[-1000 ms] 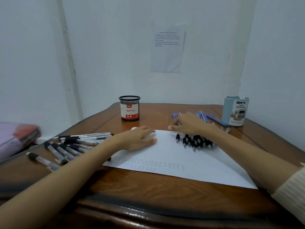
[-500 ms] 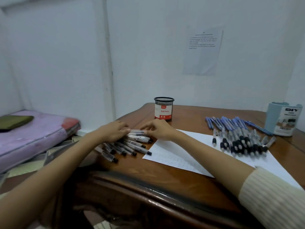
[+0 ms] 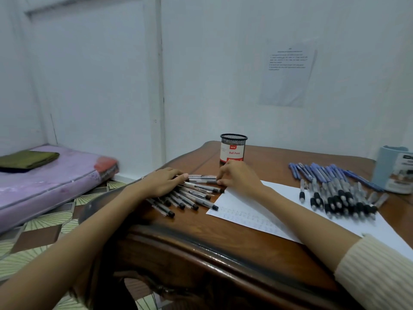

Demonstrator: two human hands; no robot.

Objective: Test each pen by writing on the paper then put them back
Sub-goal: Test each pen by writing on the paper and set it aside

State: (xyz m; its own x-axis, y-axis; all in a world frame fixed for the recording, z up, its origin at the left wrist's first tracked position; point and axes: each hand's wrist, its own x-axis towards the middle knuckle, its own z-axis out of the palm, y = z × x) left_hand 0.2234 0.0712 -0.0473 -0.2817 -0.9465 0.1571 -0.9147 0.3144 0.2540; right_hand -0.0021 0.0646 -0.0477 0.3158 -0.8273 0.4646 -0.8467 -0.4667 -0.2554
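Left hand (image 3: 164,183), centre frame: palm down, fingers near straight, resting flat on the butt ends of the clear pens (image 3: 194,199); gripping nothing. Right hand (image 3: 239,177), just right of it: fingers curled, thumb and forefinger pinching the far ends of the uppermost pens in the fan.

Clear pens lie between the two hands on the table (image 3: 201,238). Long axes run left to right, fanning toward lower right, black tips outermost; the lowest tip touches the paper (image 3: 257,204) edge. Mesh cup (image 3: 233,151) stands directly above the right hand in frame, just beside it. The right hand is the nearer one, so a lift to the cup probably falls to it.

Counts: clear pens, roughly a dozen, overlap prevents an exact figure. Black-grip pens (image 3: 339,200) on the paper, right of frame, a dozen or more. Blue pens (image 3: 317,172) above them, about ten. One sheet. Two holders: the cup and a pale blue organiser (image 3: 395,173), right edge.
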